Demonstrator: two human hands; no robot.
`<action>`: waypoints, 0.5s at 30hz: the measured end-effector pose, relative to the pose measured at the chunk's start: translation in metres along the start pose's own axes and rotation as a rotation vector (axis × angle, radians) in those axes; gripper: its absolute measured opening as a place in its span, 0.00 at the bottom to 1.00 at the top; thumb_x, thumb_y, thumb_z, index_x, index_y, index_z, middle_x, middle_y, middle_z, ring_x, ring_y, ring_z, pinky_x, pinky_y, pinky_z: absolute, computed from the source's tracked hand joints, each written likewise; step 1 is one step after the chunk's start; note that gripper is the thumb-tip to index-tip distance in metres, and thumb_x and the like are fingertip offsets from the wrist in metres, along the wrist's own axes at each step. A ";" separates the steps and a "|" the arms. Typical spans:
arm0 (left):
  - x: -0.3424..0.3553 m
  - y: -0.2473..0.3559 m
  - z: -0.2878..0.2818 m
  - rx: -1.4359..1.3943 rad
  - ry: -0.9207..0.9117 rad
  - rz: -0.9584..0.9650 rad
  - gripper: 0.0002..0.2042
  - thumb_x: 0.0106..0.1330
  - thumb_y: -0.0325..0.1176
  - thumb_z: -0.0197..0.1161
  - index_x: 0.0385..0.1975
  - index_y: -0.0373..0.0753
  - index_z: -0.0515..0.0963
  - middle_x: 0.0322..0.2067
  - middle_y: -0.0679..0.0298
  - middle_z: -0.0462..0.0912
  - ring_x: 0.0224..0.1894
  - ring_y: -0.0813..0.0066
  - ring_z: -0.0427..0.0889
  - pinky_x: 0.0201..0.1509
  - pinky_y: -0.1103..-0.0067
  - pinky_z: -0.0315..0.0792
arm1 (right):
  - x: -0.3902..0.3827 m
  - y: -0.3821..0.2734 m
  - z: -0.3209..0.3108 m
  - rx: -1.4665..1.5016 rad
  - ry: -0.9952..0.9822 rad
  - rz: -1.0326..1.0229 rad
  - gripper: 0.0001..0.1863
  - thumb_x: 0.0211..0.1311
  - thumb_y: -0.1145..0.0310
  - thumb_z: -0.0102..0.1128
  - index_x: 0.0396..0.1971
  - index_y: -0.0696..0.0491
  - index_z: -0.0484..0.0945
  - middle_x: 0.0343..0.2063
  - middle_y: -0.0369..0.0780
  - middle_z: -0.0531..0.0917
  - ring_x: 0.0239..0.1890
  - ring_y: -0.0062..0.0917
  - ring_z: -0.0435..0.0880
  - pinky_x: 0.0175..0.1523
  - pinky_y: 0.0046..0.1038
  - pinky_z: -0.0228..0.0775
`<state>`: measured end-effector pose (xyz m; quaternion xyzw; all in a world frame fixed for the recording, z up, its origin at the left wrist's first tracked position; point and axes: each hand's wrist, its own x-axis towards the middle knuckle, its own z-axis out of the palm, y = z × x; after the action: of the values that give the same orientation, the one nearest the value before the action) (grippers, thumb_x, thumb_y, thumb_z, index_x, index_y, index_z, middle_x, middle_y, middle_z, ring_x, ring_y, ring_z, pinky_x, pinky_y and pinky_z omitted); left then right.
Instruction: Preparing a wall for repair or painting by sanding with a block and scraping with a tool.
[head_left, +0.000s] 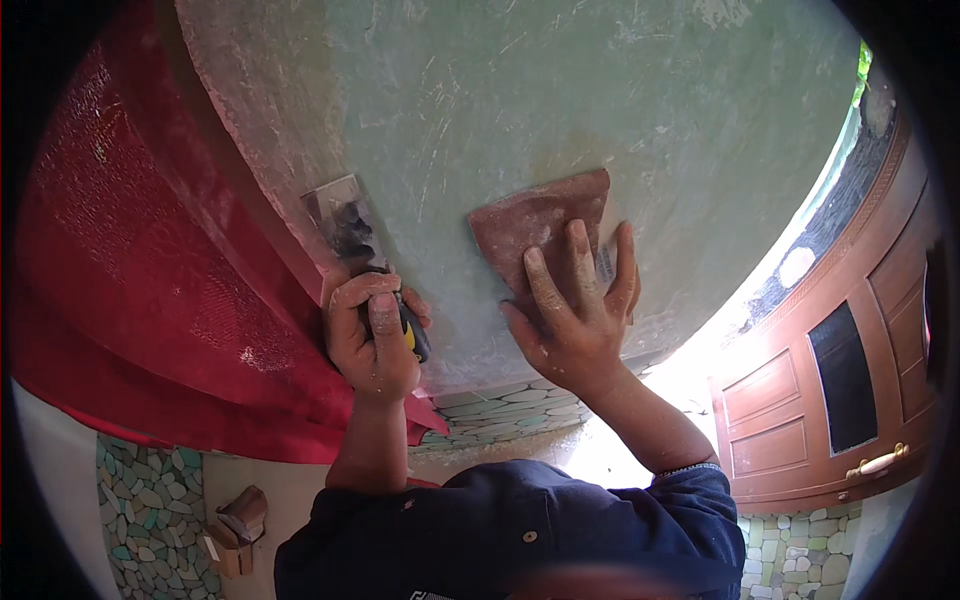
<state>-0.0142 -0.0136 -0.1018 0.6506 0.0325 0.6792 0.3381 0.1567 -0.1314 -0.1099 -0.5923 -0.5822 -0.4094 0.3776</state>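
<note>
My left hand point(375, 340) is closed round the black-and-yellow handle of a putty knife point(345, 222). Its broad metal blade, smudged dark, points up and lies near the wall's left edge. Against the pale green wall point(480, 90), my right hand point(580, 325) holds a brown sheet of sandpaper point(535, 215) with its fingers spread over it. The sheet's upper part sticks out beyond the fingertips, and its lower part is hidden by the palm. Pale dust coats the fingers of both hands. Light scratches and patches mark the wall.
A red cloth point(170, 260) hangs along the left beside the wall. On the floor at lower left lies a small brown box-like object point(235, 540) near inlaid pebbles point(150, 500). A brown panelled door point(800, 400) with a handle stands at right, beside bright light.
</note>
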 end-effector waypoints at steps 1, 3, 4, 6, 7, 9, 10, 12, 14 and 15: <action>-0.001 0.000 -0.001 -0.010 0.002 0.006 0.08 0.74 0.31 0.52 0.40 0.33 0.73 0.40 0.59 0.68 0.24 0.75 0.79 0.24 0.80 0.75 | -0.001 0.000 -0.001 -0.013 0.017 0.018 0.29 0.48 0.61 0.71 0.56 0.46 0.80 0.68 0.47 0.67 0.68 0.58 0.61 0.69 0.53 0.52; -0.001 -0.004 0.000 -0.021 0.006 0.009 0.08 0.74 0.31 0.52 0.40 0.32 0.73 0.40 0.59 0.68 0.24 0.75 0.78 0.24 0.80 0.75 | -0.002 0.004 -0.003 -0.028 0.031 0.034 0.30 0.46 0.65 0.69 0.55 0.41 0.81 0.69 0.43 0.67 0.66 0.62 0.62 0.67 0.53 0.54; -0.001 -0.005 0.001 -0.016 0.005 0.018 0.08 0.74 0.31 0.52 0.41 0.32 0.73 0.40 0.59 0.68 0.24 0.75 0.78 0.24 0.80 0.75 | -0.001 0.005 -0.007 -0.007 0.000 0.014 0.30 0.45 0.69 0.69 0.55 0.45 0.81 0.68 0.52 0.65 0.67 0.62 0.60 0.67 0.53 0.55; -0.002 -0.003 -0.001 0.000 0.005 0.024 0.08 0.74 0.31 0.52 0.41 0.32 0.73 0.40 0.58 0.69 0.24 0.75 0.78 0.24 0.80 0.75 | 0.003 0.003 -0.013 0.024 -0.035 -0.003 0.31 0.45 0.72 0.69 0.55 0.50 0.80 0.66 0.60 0.64 0.68 0.62 0.59 0.68 0.52 0.56; -0.001 -0.002 -0.001 -0.007 0.003 0.026 0.08 0.74 0.31 0.52 0.41 0.32 0.73 0.40 0.58 0.69 0.24 0.75 0.78 0.24 0.80 0.75 | 0.006 0.001 -0.016 0.093 -0.011 0.010 0.31 0.44 0.73 0.69 0.55 0.50 0.80 0.65 0.61 0.63 0.67 0.59 0.61 0.65 0.49 0.59; -0.001 -0.002 -0.002 -0.017 -0.003 0.025 0.08 0.73 0.31 0.52 0.41 0.32 0.73 0.40 0.57 0.69 0.23 0.76 0.78 0.24 0.80 0.75 | 0.006 -0.001 -0.018 0.160 0.011 0.026 0.32 0.42 0.74 0.69 0.56 0.50 0.80 0.64 0.63 0.62 0.66 0.57 0.63 0.63 0.46 0.62; -0.001 -0.001 -0.003 -0.018 0.001 0.028 0.08 0.73 0.31 0.52 0.41 0.32 0.72 0.40 0.57 0.69 0.23 0.76 0.78 0.24 0.80 0.75 | 0.004 -0.002 -0.019 0.195 0.004 0.058 0.33 0.42 0.74 0.69 0.56 0.50 0.80 0.65 0.62 0.61 0.65 0.55 0.64 0.61 0.43 0.64; -0.002 -0.004 -0.001 -0.025 0.003 0.030 0.08 0.73 0.30 0.52 0.41 0.32 0.72 0.40 0.57 0.69 0.23 0.76 0.78 0.24 0.80 0.75 | 0.003 0.000 -0.019 0.223 -0.005 0.092 0.34 0.42 0.73 0.69 0.57 0.50 0.80 0.65 0.61 0.60 0.64 0.53 0.65 0.58 0.40 0.66; -0.002 -0.004 0.000 -0.011 0.002 0.023 0.07 0.73 0.30 0.51 0.41 0.32 0.72 0.40 0.57 0.69 0.24 0.76 0.78 0.24 0.81 0.75 | 0.003 0.001 -0.021 0.220 -0.040 0.105 0.34 0.42 0.72 0.70 0.58 0.50 0.79 0.66 0.61 0.58 0.65 0.52 0.63 0.56 0.38 0.66; -0.002 -0.005 0.000 -0.009 0.002 0.023 0.07 0.73 0.30 0.51 0.41 0.32 0.72 0.40 0.57 0.69 0.24 0.76 0.78 0.24 0.81 0.75 | 0.003 0.001 -0.020 0.221 -0.040 0.106 0.34 0.42 0.72 0.70 0.58 0.50 0.79 0.66 0.61 0.58 0.65 0.52 0.63 0.56 0.38 0.66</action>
<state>-0.0127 -0.0108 -0.1058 0.6487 0.0222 0.6837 0.3334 0.1564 -0.1486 -0.0994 -0.5851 -0.5991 -0.3103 0.4500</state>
